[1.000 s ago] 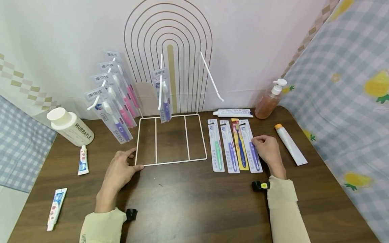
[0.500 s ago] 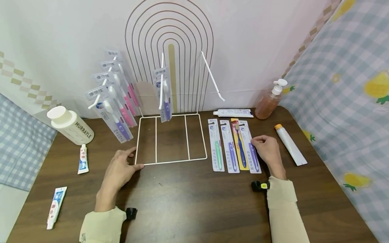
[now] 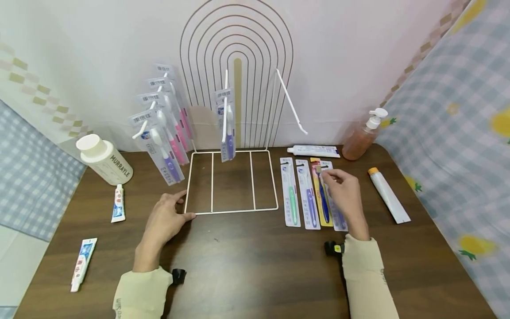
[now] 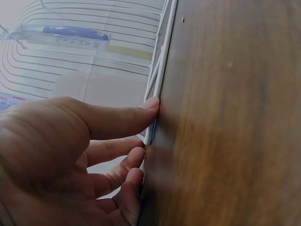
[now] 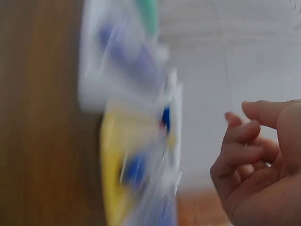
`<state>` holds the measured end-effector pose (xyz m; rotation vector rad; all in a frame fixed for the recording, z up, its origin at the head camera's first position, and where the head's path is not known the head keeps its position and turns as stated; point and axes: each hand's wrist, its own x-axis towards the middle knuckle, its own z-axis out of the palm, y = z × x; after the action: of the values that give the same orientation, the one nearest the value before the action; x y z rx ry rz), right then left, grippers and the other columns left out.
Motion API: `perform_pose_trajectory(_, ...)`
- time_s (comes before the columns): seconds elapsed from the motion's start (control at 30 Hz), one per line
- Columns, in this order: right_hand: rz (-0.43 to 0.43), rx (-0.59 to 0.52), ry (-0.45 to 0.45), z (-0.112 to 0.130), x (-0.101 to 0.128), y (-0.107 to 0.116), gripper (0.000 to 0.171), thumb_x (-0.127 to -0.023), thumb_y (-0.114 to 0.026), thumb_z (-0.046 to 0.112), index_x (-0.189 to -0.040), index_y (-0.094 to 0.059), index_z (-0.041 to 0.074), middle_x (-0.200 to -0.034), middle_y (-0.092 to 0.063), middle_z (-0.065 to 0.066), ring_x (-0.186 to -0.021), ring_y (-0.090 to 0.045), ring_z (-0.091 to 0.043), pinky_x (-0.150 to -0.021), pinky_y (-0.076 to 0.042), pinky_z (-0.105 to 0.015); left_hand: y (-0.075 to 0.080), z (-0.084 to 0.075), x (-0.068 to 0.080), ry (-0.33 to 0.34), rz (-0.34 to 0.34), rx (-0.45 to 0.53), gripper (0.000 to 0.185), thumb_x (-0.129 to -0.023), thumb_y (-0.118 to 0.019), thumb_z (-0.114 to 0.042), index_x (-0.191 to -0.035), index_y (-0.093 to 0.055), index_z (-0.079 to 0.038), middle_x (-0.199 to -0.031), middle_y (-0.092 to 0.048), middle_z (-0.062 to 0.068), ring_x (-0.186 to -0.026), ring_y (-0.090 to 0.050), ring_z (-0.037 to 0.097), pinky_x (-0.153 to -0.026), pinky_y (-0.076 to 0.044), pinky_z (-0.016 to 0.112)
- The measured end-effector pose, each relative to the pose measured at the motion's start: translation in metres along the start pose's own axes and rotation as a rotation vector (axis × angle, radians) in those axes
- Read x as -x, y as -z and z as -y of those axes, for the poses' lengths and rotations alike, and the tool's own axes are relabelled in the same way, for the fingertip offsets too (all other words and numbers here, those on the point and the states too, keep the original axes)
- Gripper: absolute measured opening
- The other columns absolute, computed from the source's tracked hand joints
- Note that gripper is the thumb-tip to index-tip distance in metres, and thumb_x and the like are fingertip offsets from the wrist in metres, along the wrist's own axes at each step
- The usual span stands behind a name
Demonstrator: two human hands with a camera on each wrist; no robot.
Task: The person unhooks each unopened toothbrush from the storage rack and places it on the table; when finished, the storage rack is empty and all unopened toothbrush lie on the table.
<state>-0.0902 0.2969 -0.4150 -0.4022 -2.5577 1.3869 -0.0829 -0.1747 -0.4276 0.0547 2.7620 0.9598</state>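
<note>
Left hand [image 3: 164,220] pinches the white rack [image 3: 212,184] at its near left corner; right hand [image 3: 345,194], thumb and fingertips apart, hovers above packaged toothbrushes [image 3: 311,201] towards the tabletop's [image 3: 259,266] right edge

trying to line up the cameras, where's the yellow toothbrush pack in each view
Head: yellow toothbrush pack, right of centre, just below mid-height.
Left wrist: not in it.
Right wrist: lower part, left of centre, blurred.
Shared landmark: brown tabletop, in all three views.
</note>
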Motion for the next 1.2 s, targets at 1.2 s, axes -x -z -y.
perform_pose_trajectory(1.2,0.275,-0.597,0.287,0.181,-0.019,-0.143,0.019,-0.106,-0.075,-0.001,-0.116,-0.074,-0.017,-0.075,-0.067,0.007,-0.061,-0.058,-0.005,-0.055,-0.046,-0.018,-0.002,-0.005,0.003,0.027,-0.042,0.027,0.078,-0.097,-0.088,-0.017,-0.165,-0.057,0.001,-0.144,-0.066,0.03,-0.133,-0.06,0.05,-0.114,-0.051,0.064)
